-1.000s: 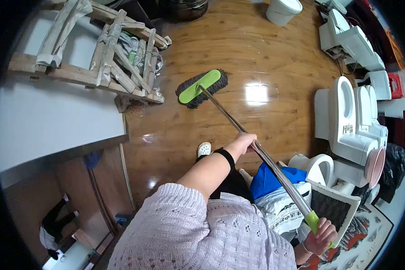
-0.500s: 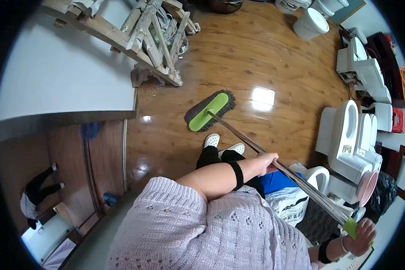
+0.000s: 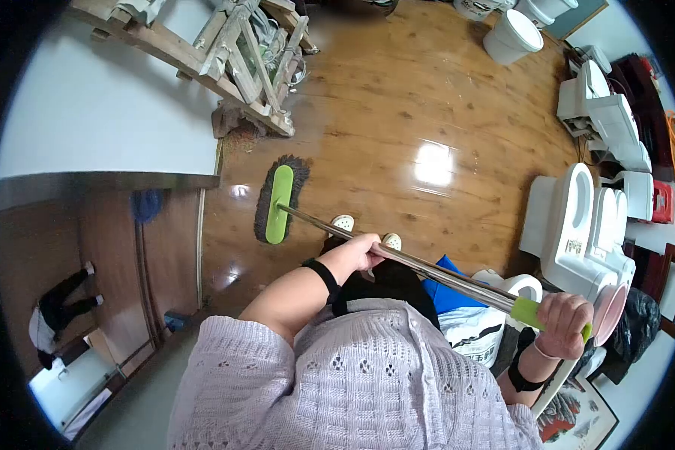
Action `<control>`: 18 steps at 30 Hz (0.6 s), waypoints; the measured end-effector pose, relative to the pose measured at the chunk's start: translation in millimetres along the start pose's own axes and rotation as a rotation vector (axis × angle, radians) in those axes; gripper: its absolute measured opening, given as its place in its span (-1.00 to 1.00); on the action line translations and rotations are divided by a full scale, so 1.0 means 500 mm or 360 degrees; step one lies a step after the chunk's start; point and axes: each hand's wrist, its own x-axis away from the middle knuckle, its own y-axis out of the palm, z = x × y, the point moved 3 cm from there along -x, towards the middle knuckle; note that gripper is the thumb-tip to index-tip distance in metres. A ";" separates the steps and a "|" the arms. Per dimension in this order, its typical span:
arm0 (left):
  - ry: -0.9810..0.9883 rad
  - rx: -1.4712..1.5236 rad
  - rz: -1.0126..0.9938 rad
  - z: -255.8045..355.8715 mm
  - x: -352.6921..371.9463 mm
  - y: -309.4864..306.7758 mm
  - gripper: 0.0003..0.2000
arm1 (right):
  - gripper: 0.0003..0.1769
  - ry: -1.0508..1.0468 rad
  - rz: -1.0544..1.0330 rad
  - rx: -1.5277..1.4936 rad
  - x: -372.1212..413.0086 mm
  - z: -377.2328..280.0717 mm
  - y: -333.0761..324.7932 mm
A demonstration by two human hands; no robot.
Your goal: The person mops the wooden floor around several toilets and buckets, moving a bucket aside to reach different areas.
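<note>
A flat mop with a grey fringed pad and green plate [image 3: 278, 206] lies against the wooden floor, left of my white clogs. Its metal handle [image 3: 442, 273] slants from the plate across the front of my body. My left hand [image 3: 365, 252] is closed around the middle of the handle, just above my feet. Farther right, my right hand [image 3: 565, 325] wraps round the green grip [image 3: 527, 310] at the handle's top end. Both hands wear black wrist straps.
Several white toilets [image 3: 572, 217] line the right side. White buckets [image 3: 513, 37] stand at the far right. A worn wooden frame [image 3: 241, 94] leans at the upper left beside a white wall. A white and blue bag [image 3: 469, 330] sits near my right leg. A mirror [image 3: 90, 277] is at left.
The mop head has swung left and slightly toward me, turning more upright in view. My left hand moved left with the handle; my right hand moved up and left, its fingers now closed round the grip.
</note>
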 end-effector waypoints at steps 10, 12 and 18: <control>0.0113 0.0018 -0.0446 -0.135 -0.056 0.229 -0.75 | -0.65 -0.0085 0.0008 0.0145 0.087 -0.166 -0.204; 0.0088 -0.0193 -0.0418 -0.132 -0.038 0.182 -0.69 | -0.65 -0.0168 -0.0011 0.0245 0.065 -0.165 -0.198; 0.0781 -0.0541 0.0718 -0.117 0.126 -0.209 -0.78 | -0.71 -0.0300 -0.0301 0.0104 0.011 -0.167 -0.171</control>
